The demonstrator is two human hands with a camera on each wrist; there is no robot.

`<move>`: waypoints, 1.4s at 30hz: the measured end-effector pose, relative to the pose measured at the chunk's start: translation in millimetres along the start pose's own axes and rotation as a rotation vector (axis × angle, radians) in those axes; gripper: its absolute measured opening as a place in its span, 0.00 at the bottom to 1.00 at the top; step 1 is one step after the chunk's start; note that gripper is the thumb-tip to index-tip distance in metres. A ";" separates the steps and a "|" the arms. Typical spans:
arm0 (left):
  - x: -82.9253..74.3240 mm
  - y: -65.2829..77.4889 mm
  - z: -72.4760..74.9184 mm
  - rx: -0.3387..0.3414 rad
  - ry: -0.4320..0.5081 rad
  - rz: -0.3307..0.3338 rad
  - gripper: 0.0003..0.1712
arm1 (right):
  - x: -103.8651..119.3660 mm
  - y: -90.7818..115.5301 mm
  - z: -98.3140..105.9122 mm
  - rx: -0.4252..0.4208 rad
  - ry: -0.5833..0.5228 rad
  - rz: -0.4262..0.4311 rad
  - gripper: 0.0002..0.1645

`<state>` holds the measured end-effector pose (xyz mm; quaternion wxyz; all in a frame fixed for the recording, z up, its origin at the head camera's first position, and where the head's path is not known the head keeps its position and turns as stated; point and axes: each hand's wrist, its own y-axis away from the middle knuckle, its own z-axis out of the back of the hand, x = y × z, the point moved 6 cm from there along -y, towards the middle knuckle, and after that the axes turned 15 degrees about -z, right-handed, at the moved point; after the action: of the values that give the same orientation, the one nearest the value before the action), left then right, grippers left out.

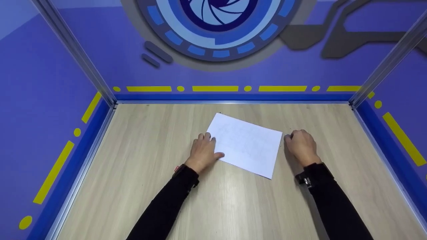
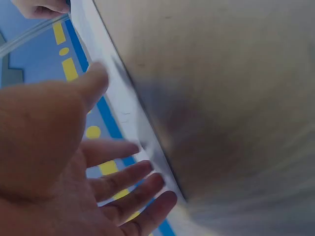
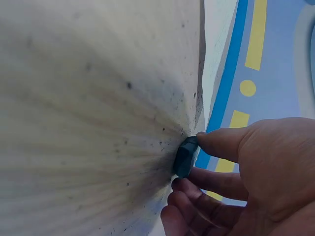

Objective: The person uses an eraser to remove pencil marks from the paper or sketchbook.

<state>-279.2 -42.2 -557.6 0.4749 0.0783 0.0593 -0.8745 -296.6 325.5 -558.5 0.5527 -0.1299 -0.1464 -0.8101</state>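
A sheet of white paper (image 1: 247, 143) lies slanted on the table, faint grey marks across its face. My left hand (image 1: 204, 151) rests at its left corner, fingers spread and the thumb over the lower edge. In the left wrist view the fingers of the left hand (image 2: 64, 157) reach along the sheet (image 2: 113, 73). To the right of the paper, my right hand (image 1: 303, 146) is down at the tabletop. Between its thumb and fingers it pinches a small dark block (image 3: 186, 156) with flat sides, held against the wood.
Dark specks (image 3: 129, 85) are scattered over the wooden table (image 1: 150, 140) near the right hand. Blue panels with yellow dashes (image 1: 215, 88) wall in the back and both sides, with metal rails (image 1: 233, 102) along the table's edges.
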 end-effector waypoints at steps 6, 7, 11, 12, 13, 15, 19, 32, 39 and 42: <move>1.0 0.1 -3.5 0.013 -0.025 -0.017 0.46 | -3.8 -0.1 -4.3 0.010 -0.029 -0.015 0.23; 0.7 0.2 -4.0 0.017 -0.028 -0.015 0.46 | -4.4 -0.2 -5.2 0.013 -0.040 -0.016 0.23; -1.5 3.0 -5.8 0.031 -0.027 -0.001 0.47 | -6.0 -0.8 -9.1 0.039 -0.089 -0.020 0.20; -2.4 4.0 -6.1 0.032 -0.027 0.002 0.47 | -5.8 -0.5 -9.8 0.046 -0.096 -0.018 0.20; -3.4 5.1 -6.3 0.030 -0.027 0.005 0.47 | -5.7 -0.6 -10.5 0.050 -0.101 -0.016 0.19; -5.7 6.9 -6.5 0.026 -0.046 0.002 0.46 | -5.3 -0.9 -11.3 0.057 -0.112 -0.011 0.19; -11.4 8.7 -6.6 0.024 -0.105 -0.009 0.46 | -3.8 -0.8 -12.0 0.069 -0.103 -0.001 0.20; -46.3 26.0 -13.8 0.027 -0.308 -0.035 0.51 | -8.8 6.6 -2.3 0.082 -0.118 0.016 0.19; -44.5 29.5 -2.2 0.068 -0.160 -0.099 0.43 | -5.1 12.9 8.1 0.110 -0.145 0.007 0.23; -24.8 19.7 6.5 0.125 -0.039 -0.143 0.41 | -1.8 14.5 7.1 0.147 -0.162 0.007 0.22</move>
<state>-249.8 -33.6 -547.1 0.4066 0.0864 0.0007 -0.9095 -282.1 324.7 -551.2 0.5497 -0.1547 -0.2494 -0.7821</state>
